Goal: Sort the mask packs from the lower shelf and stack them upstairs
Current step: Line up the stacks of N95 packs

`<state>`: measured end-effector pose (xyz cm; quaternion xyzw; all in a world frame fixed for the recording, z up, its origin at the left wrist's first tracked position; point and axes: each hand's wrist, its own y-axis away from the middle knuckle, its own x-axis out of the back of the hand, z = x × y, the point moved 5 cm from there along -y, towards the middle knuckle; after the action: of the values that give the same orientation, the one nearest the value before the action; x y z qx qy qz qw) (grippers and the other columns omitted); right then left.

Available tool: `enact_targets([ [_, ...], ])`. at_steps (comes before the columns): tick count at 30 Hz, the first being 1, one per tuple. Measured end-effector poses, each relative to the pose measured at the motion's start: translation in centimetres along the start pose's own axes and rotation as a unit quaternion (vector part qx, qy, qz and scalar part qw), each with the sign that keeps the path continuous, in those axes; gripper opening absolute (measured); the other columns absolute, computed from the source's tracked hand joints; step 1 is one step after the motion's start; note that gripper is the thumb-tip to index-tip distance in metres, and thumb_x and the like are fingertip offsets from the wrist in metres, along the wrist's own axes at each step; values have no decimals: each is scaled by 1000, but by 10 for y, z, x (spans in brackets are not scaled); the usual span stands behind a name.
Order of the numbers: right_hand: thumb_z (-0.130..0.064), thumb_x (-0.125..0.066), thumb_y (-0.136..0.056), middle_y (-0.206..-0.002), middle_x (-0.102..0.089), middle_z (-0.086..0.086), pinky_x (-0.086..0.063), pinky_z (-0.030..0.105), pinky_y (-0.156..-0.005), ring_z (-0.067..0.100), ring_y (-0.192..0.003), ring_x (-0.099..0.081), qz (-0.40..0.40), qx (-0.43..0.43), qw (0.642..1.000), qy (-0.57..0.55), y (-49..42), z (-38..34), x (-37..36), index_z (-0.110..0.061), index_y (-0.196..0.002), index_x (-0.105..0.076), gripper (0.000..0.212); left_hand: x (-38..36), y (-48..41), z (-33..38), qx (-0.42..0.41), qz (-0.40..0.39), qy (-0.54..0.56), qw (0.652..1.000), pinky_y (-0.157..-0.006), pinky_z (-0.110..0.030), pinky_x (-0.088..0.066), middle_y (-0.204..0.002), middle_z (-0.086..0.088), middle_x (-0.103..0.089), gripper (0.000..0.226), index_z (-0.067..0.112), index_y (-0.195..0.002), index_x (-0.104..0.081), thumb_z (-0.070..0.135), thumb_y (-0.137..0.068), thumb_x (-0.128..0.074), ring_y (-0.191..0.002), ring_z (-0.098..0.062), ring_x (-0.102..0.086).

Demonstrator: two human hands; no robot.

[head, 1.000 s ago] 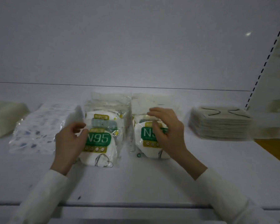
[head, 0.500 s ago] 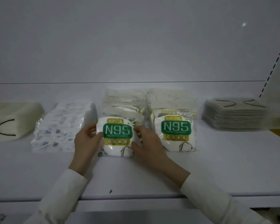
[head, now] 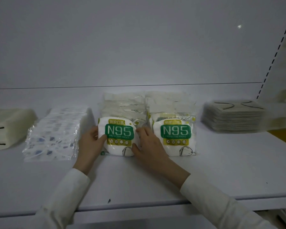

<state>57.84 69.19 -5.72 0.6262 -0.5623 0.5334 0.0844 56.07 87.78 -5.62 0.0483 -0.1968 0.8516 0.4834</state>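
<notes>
Since 1 second ago, my right hand [head: 149, 146] has crossed from the right N95 pack [head: 175, 138] to the left N95 pack [head: 119, 134]. Now both hands pinch it, left hand [head: 91, 142] at its left edge, right at its right edge. It stands facing me on the shelf [head: 221, 171], front row, directly ahead, equally near both hands.

Left hand [head: 91, 144] and right hand [head: 149, 146]: both bare. Left sleeve [head: 63, 197]: long, off-white, plain fabric, with a straight cuff edge at the wrist and soft creases along the forearm. Right sleeve [head: 218, 202]: same off-white fabric and same straight cuff at the wrist, cut loose and standing slightly off the arm. Both sleeves run out of the lower edge of the view. Dim light gives the cloth a greyish cast. Weave too fine to tell.
</notes>
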Motion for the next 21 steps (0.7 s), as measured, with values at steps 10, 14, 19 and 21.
enact_targets([
  [10, -25, -49, -93, -123, -50, 8, -49, 32, -78, 23, -102, -53, 8, 28, 998, 46, 2, 0, 0, -10, -132, -40, 43, 6, 0, -2, -2, -1, -75, 997, -76, -26, -43, -117, -8, -62, 43, 10, -128, -53, 13, -86, -64, -95, -18, -57],
  [14, -18, -56, -83, -106, -58, 9, -50, 29, -64, 24, -90, -58, 49, 85, 991, 91, 4, -5, 11, -4, -120, -53, 39, 18, 2, 20, -94, 45, -165, 981, -89, -36, -42, -122, -9, -60, 45, 8, -125, -53, 15, -83, -67, -107, -25, -55],
  [19, -20, -48, -82, -110, -61, 13, -51, 32, -78, 26, -96, -58, 52, 150, 978, 132, 5, -6, 36, -1, -114, -57, 38, 15, 14, 59, -224, 48, -275, 934, -81, -41, -42, -108, -10, -64, 38, 10, -112, -61, 28, -79, -54, -106, -32, -50],
  [21, -18, -54, -80, -112, -62, 15, -51, 36, -83, 29, -99, -57, 56, 166, 973, 150, 7, -1, 50, -1, -112, -59, 37, 7, 23, 75, -248, 35, -266, 931, -81, -40, -43, -104, -8, -65, 30, 11, -108, -63, 25, -82, -58, -102, -30, -52],
])
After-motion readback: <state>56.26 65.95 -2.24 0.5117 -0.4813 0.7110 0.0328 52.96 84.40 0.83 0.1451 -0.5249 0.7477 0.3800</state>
